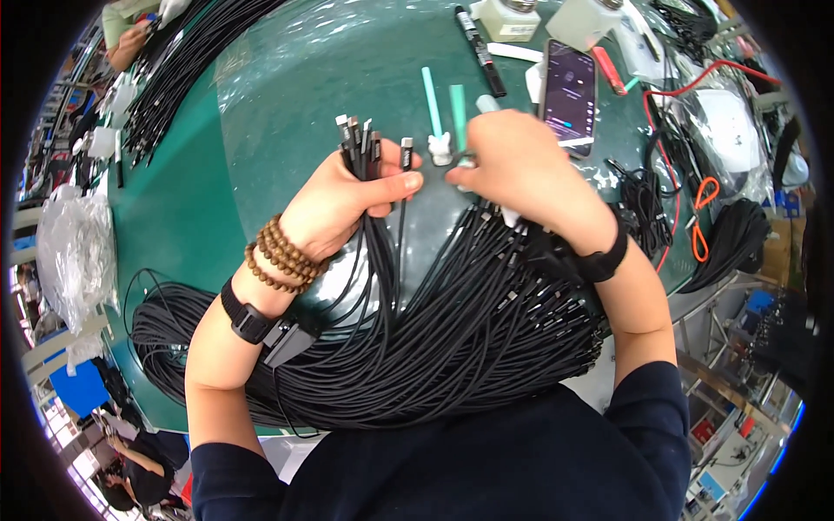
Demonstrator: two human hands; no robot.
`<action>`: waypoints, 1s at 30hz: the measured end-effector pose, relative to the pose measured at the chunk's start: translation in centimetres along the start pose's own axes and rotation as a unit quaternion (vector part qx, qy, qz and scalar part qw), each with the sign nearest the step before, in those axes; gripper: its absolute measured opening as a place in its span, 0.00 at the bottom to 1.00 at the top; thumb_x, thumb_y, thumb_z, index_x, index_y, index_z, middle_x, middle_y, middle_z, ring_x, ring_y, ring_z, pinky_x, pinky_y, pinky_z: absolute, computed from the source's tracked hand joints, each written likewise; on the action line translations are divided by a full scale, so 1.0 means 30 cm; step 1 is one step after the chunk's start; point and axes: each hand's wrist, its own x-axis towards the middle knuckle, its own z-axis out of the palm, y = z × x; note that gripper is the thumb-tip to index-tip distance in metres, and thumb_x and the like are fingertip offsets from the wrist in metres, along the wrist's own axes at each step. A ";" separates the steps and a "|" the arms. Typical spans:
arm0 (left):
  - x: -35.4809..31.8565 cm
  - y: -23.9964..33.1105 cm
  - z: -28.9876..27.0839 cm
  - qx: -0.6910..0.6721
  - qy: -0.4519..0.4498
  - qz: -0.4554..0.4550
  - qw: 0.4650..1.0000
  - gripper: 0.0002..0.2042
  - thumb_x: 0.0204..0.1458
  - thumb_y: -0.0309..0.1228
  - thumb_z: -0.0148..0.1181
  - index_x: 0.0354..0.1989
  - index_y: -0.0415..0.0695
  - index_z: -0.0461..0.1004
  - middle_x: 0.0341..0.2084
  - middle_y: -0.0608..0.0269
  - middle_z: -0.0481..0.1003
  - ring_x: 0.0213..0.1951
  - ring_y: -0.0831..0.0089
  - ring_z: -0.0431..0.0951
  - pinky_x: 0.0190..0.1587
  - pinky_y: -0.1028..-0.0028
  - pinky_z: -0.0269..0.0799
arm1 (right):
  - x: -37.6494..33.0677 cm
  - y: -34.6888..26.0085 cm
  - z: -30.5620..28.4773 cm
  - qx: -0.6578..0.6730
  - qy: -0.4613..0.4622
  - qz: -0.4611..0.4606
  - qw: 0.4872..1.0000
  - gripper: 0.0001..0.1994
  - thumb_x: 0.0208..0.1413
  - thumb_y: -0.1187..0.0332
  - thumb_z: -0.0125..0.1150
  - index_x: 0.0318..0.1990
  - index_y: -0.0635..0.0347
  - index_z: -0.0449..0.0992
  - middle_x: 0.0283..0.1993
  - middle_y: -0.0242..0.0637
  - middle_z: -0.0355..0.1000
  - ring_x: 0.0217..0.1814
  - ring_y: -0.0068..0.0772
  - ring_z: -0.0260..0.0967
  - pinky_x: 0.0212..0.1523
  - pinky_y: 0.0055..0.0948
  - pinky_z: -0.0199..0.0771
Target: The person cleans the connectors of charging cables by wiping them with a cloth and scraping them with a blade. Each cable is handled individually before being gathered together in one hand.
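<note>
My left hand (347, 191) is closed round a bunch of black cables, whose plug ends (356, 137) stick up above the fingers. One cable's plug (407, 154) stands apart at the thumb and fingertips. Close to its right, my right hand (521, 161) has its fingers pinched together; what they hold is mostly hidden, though a dark bit shows at the tips. Between the hands sit a small white figure (440, 149) with a pale green stick (432, 100) and a second green stick (458, 113). A large heap of black cables (391, 365) lies below both forearms.
Beyond my right hand lie a lit phone (569, 95), a black marker (479, 50), two jars (511, 19) (584, 22) and a red tool (610, 69). More cables (191, 65) spread at the far left, near another person's hand (130, 43). Plastic bags (76, 252) hang over the left edge.
</note>
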 end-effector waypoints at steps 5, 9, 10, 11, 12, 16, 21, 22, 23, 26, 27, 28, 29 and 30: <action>-0.004 -0.001 -0.007 0.012 -0.003 -0.002 1.000 0.11 0.47 0.26 0.67 0.38 0.40 0.74 0.26 0.72 0.74 0.28 0.86 0.70 0.27 0.85 0.60 | 0.027 -0.001 0.024 0.019 0.021 0.041 0.999 0.17 0.45 0.61 0.66 0.31 0.69 0.74 0.28 0.47 0.73 0.30 0.43 0.73 0.31 0.36 0.70; -0.004 -0.003 0.008 0.035 0.016 0.000 0.999 0.11 0.47 0.26 0.67 0.38 0.41 0.75 0.25 0.73 0.74 0.27 0.87 0.70 0.27 0.86 0.59 | 0.064 0.017 0.009 0.382 0.160 0.005 0.910 0.12 0.49 0.67 0.65 0.34 0.68 0.74 0.27 0.34 0.72 0.28 0.25 0.71 0.29 0.27 0.69; -0.002 -0.005 0.015 0.043 0.025 0.001 0.999 0.11 0.46 0.27 0.68 0.38 0.41 0.76 0.25 0.73 0.74 0.26 0.87 0.70 0.27 0.86 0.60 | 0.061 0.002 0.008 0.385 0.157 0.001 0.910 0.12 0.49 0.67 0.65 0.34 0.68 0.74 0.27 0.34 0.72 0.28 0.25 0.71 0.29 0.27 0.69; 0.000 -0.006 0.020 0.051 0.033 0.003 0.998 0.11 0.46 0.27 0.68 0.38 0.41 0.76 0.25 0.73 0.74 0.26 0.87 0.69 0.27 0.86 0.60 | 0.048 -0.021 0.007 0.384 0.159 -0.015 0.909 0.10 0.50 0.69 0.64 0.33 0.68 0.74 0.27 0.31 0.71 0.28 0.21 0.69 0.29 0.25 0.68; 0.000 -0.007 0.020 0.059 0.042 0.004 0.997 0.11 0.46 0.27 0.68 0.38 0.41 0.76 0.25 0.73 0.74 0.25 0.87 0.69 0.27 0.86 0.60 | 0.035 -0.044 0.006 0.383 0.161 -0.031 0.909 0.08 0.51 0.71 0.64 0.32 0.67 0.74 0.27 0.29 0.71 0.28 0.17 0.67 0.28 0.22 0.67; 0.002 -0.014 0.012 0.097 0.042 0.005 0.994 0.13 0.44 0.28 0.69 0.38 0.40 0.76 0.26 0.71 0.75 0.25 0.86 0.69 0.27 0.85 0.61 | 0.037 -0.066 0.022 0.386 0.150 -0.017 0.910 0.06 0.51 0.73 0.63 0.32 0.66 0.74 0.27 0.28 0.71 0.28 0.13 0.66 0.28 0.19 0.66; 0.004 -0.009 0.010 0.082 0.033 0.002 0.996 0.12 0.44 0.28 0.69 0.37 0.39 0.76 0.25 0.70 0.75 0.24 0.86 0.69 0.26 0.84 0.61 | 0.031 -0.067 0.031 0.423 0.112 -0.001 0.899 0.06 0.52 0.73 0.63 0.32 0.66 0.74 0.26 0.28 0.72 0.29 0.13 0.66 0.30 0.19 0.67; 0.004 -0.008 0.010 0.084 0.031 0.001 0.996 0.12 0.44 0.28 0.69 0.37 0.39 0.77 0.25 0.70 0.75 0.24 0.86 0.68 0.26 0.84 0.61 | 0.033 -0.063 0.030 0.423 0.112 0.000 0.899 0.06 0.52 0.73 0.63 0.32 0.66 0.74 0.26 0.28 0.72 0.29 0.13 0.66 0.30 0.19 0.67; 0.004 -0.007 0.010 0.086 0.030 0.000 0.996 0.12 0.44 0.28 0.69 0.37 0.39 0.77 0.25 0.70 0.75 0.24 0.86 0.68 0.26 0.84 0.61 | 0.037 -0.058 0.027 0.393 0.124 0.011 0.911 0.06 0.52 0.73 0.63 0.32 0.66 0.74 0.26 0.28 0.72 0.29 0.13 0.67 0.30 0.19 0.67; 0.006 -0.010 0.009 0.093 0.026 -0.002 0.995 0.12 0.44 0.28 0.69 0.36 0.39 0.77 0.24 0.71 0.75 0.23 0.86 0.67 0.26 0.84 0.61 | 0.046 -0.044 0.025 0.332 0.150 0.037 0.931 0.06 0.52 0.73 0.63 0.33 0.67 0.74 0.25 0.28 0.72 0.29 0.14 0.68 0.30 0.19 0.68; 0.007 -0.011 0.009 0.098 0.025 -0.002 0.995 0.12 0.44 0.28 0.69 0.36 0.39 0.77 0.24 0.71 0.75 0.23 0.86 0.67 0.26 0.84 0.61 | 0.047 -0.042 0.025 0.333 0.145 0.021 0.932 0.06 0.52 0.73 0.63 0.33 0.67 0.75 0.25 0.28 0.72 0.28 0.14 0.68 0.29 0.19 0.67; 0.007 -0.012 0.009 0.102 0.024 -0.001 0.994 0.11 0.44 0.28 0.69 0.36 0.39 0.77 0.24 0.71 0.75 0.23 0.86 0.67 0.26 0.84 0.61 | 0.049 -0.040 0.026 0.334 0.139 0.004 0.932 0.06 0.52 0.73 0.63 0.33 0.67 0.75 0.25 0.28 0.72 0.28 0.13 0.68 0.29 0.18 0.67; 0.009 -0.011 0.012 0.103 0.021 -0.002 0.994 0.11 0.44 0.28 0.69 0.36 0.39 0.77 0.24 0.71 0.75 0.23 0.86 0.67 0.26 0.84 0.61 | 0.049 -0.036 0.026 0.334 0.135 -0.011 0.933 0.06 0.52 0.73 0.63 0.33 0.67 0.75 0.24 0.28 0.72 0.27 0.13 0.67 0.28 0.18 0.67; 0.009 -0.007 0.015 0.098 0.016 -0.004 0.995 0.11 0.44 0.28 0.69 0.36 0.39 0.77 0.24 0.71 0.75 0.23 0.86 0.67 0.26 0.84 0.61 | 0.046 -0.027 0.012 0.333 0.136 -0.009 0.933 0.06 0.52 0.73 0.63 0.33 0.67 0.75 0.24 0.28 0.72 0.27 0.13 0.67 0.28 0.18 0.67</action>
